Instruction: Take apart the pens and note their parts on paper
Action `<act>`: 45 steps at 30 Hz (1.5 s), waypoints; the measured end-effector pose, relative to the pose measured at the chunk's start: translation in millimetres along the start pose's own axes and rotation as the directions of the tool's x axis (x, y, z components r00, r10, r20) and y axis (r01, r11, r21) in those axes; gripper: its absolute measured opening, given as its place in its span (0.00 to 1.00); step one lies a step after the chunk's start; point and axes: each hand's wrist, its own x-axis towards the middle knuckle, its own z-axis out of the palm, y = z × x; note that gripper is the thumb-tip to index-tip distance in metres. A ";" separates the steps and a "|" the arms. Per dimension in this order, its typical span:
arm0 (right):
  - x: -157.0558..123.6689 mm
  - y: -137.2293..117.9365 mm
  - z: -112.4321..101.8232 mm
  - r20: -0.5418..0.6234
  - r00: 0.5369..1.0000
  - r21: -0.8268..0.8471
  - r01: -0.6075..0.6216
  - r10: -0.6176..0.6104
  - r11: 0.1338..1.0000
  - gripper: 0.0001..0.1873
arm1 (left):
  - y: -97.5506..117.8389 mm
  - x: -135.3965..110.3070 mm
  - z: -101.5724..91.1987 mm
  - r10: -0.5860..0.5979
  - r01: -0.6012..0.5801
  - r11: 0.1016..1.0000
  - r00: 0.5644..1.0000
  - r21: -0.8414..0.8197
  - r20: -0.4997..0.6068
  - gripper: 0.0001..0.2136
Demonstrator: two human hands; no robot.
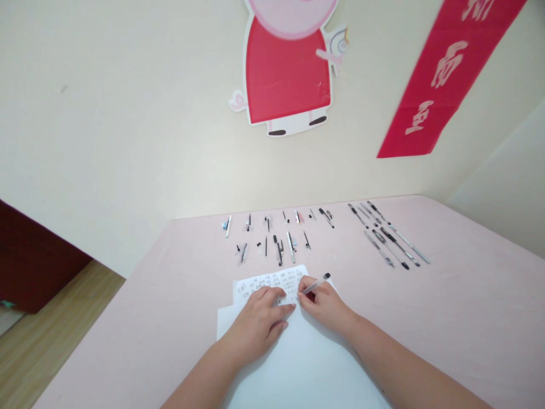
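Observation:
My right hand (321, 301) is closed around a pen (315, 284) with a clear barrel and a dark end pointing up and right. Its tip meets the right part of a sheet of paper (264, 279) covered in rows of handwriting, though my fingers partly hide the tip. Flat on the papers lies my left hand (260, 321), fingers spread, holding nothing. A larger blank white sheet (306, 363) lies under both hands and overlaps the written one.
Pens and pen parts, such as a pen with a cap (278, 250), lie in two rows beyond the paper. Several whole pens (399, 244) are grouped at the right on the pink tabletop (170, 318). Behind stands a wall with a cartoon cutout (287, 74) and a red banner (447, 79).

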 end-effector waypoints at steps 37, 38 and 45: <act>16.6 46.9 -50.6 -0.447 0.888 0.100 -0.073 0.111 0.992 0.15 | 1.5 0.4 -0.3 0.006 -0.006 1.000 1.000 -0.001 -0.027 0.15; 17.1 49.1 -55.7 -0.480 0.869 0.062 -0.101 0.118 0.993 0.15 | 1.6 0.3 -0.2 -0.001 0.001 1.000 1.000 -0.005 -0.024 0.14; 18.9 62.8 -70.4 -0.543 0.827 -0.181 -0.280 0.142 0.943 0.20 | 0.7 -0.4 1.0 -0.012 0.011 0.999 0.999 -0.046 -0.030 0.12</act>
